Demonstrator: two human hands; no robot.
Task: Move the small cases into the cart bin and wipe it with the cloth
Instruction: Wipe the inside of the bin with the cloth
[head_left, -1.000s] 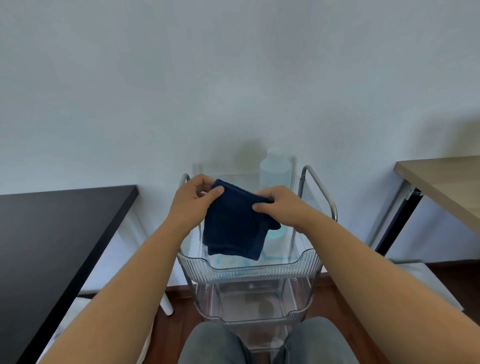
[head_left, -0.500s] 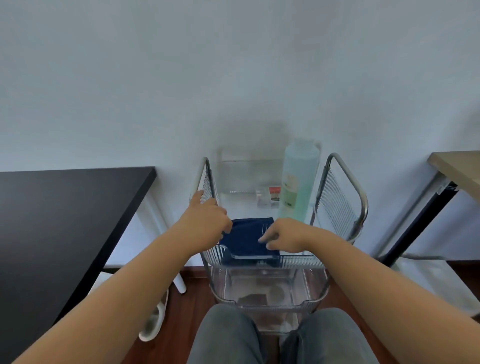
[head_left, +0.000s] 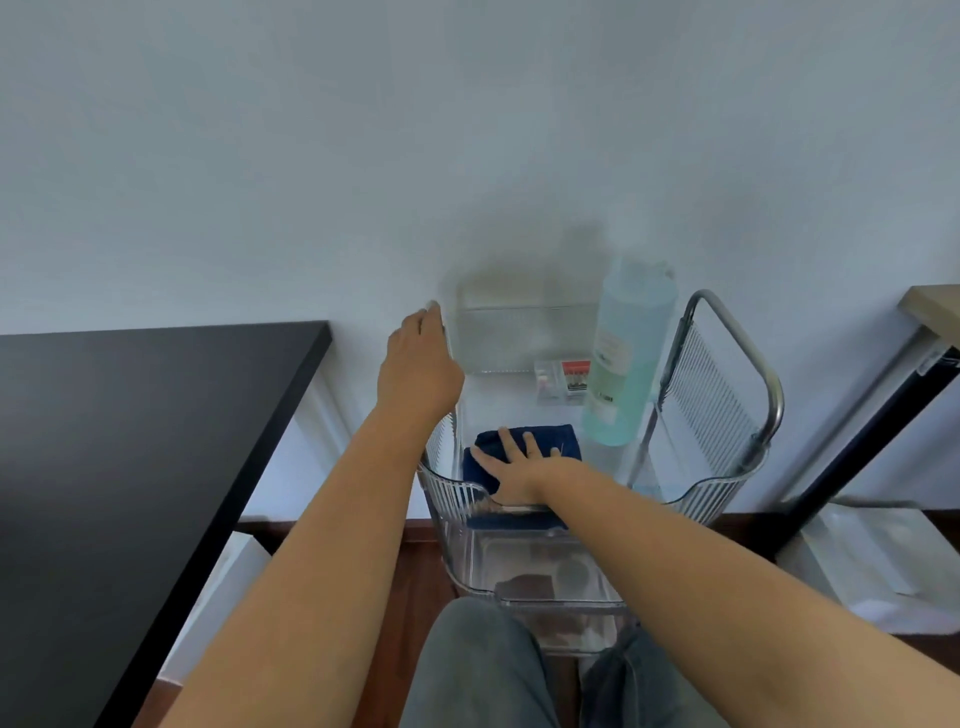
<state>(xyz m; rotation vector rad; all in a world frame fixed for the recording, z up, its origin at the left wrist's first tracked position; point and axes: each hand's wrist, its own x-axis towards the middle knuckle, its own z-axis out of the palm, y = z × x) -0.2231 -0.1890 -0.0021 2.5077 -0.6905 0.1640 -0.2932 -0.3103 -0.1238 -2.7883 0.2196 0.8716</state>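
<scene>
Right hand (head_left: 519, 467): fingers straight and spread, pressing flat on the dark blue cloth (head_left: 540, 441), which lies on the floor of the top cart bin (head_left: 717, 493) near its front-left corner. Left hand (head_left: 418, 364): fingers curled round the cart's left handle rail (head_left: 441, 322). 2 small clear cases (head_left: 563, 379) sit side by side at the bin's back edge, beside a pale green bottle (head_left: 623, 364) at the back-right corner.

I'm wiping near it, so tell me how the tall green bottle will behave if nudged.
The tall green bottle looks apt to tip: it is narrow and already leans. Its fill level is unclear, so its weight is hard to judge. It would probably slide easily on the smooth clear bin.
</scene>
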